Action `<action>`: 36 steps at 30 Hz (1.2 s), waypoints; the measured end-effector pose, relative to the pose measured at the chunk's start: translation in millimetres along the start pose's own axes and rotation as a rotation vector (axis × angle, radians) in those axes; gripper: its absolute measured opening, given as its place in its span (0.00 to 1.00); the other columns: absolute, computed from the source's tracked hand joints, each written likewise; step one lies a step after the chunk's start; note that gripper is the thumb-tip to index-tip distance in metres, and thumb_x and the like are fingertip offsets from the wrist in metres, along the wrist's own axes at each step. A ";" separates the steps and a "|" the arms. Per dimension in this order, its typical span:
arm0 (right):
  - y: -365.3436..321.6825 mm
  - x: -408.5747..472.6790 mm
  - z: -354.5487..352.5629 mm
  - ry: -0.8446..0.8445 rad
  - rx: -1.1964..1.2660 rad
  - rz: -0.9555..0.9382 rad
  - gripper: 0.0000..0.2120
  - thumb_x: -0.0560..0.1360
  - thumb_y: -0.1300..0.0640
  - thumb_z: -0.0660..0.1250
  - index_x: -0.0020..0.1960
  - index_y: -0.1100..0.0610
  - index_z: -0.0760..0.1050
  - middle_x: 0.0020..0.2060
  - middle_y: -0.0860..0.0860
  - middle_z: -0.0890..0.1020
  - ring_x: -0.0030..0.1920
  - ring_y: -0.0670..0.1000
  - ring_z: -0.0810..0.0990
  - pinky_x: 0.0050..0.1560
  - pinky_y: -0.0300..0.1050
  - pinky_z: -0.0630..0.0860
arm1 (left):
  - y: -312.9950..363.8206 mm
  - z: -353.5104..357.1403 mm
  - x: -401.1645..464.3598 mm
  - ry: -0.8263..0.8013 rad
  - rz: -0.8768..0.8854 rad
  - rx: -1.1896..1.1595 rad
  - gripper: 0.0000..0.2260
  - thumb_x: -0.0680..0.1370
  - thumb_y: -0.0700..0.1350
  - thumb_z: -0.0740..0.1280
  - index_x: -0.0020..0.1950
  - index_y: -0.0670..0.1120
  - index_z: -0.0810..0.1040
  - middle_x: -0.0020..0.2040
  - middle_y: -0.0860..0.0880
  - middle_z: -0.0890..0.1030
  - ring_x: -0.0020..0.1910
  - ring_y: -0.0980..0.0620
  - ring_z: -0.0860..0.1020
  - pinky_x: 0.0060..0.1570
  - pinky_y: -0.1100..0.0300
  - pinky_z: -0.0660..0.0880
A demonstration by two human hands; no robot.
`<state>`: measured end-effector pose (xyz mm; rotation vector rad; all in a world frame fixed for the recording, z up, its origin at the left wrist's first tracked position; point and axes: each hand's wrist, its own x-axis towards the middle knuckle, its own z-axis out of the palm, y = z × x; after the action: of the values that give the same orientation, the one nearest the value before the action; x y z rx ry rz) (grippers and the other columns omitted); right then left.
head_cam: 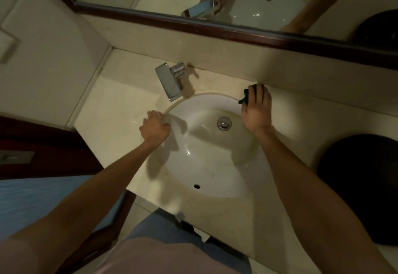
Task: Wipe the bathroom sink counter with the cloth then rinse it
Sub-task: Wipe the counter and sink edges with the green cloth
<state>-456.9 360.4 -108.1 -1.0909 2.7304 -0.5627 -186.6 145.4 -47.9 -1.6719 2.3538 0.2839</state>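
Right hand [256,110] hides most of dark cloth [245,97].

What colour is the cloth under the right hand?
Dark green; the cloth shows in the head view, pressed under the right hand.

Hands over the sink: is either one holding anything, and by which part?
The right hand presses a dark green cloth flat under its fingers on the cream stone counter. The left hand holds nothing; it grips the white basin's rim.
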 end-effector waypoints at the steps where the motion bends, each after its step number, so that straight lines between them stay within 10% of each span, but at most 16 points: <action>1: -3.6 3.4 1.1 -0.018 0.015 -0.056 0.29 0.78 0.56 0.61 0.78 0.62 0.64 0.77 0.64 0.64 0.77 0.68 0.62 0.79 0.63 0.57 | -1.1 -4.6 1.1 0.002 0.006 -0.014 0.26 0.73 0.52 0.66 0.68 0.42 0.68 0.65 0.43 0.74 0.60 0.37 0.76 0.55 0.46 0.75; 5: 10.1 -5.0 -18.3 -0.058 0.074 -0.069 0.33 0.79 0.60 0.66 0.81 0.59 0.58 0.80 0.62 0.60 0.79 0.65 0.60 0.79 0.59 0.61 | -10.8 -22.2 8.0 -0.009 0.025 -0.023 0.20 0.76 0.55 0.65 0.62 0.45 0.76 0.57 0.42 0.80 0.56 0.37 0.80 0.51 0.51 0.76; 12: 36.9 -50.3 -46.3 0.154 0.046 0.516 0.34 0.77 0.61 0.67 0.79 0.66 0.58 0.77 0.66 0.64 0.73 0.69 0.66 0.73 0.62 0.66 | -13.0 -27.2 14.8 -0.040 0.077 -0.149 0.16 0.77 0.54 0.63 0.54 0.43 0.79 0.53 0.41 0.81 0.53 0.38 0.81 0.45 0.53 0.74; 36: -151.0 112.5 38.1 -0.271 0.045 -0.377 0.33 0.73 0.52 0.71 0.75 0.59 0.66 0.74 0.57 0.67 0.73 0.63 0.65 0.72 0.58 0.70 | -16.1 -4.8 11.2 -0.060 0.173 0.086 0.30 0.77 0.47 0.62 0.76 0.37 0.59 0.76 0.35 0.63 0.66 0.36 0.72 0.54 0.47 0.76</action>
<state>-432.6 171.5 -83.3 -1.5567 2.2852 -0.4771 -175.4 128.7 -47.0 -1.4050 2.4324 0.2568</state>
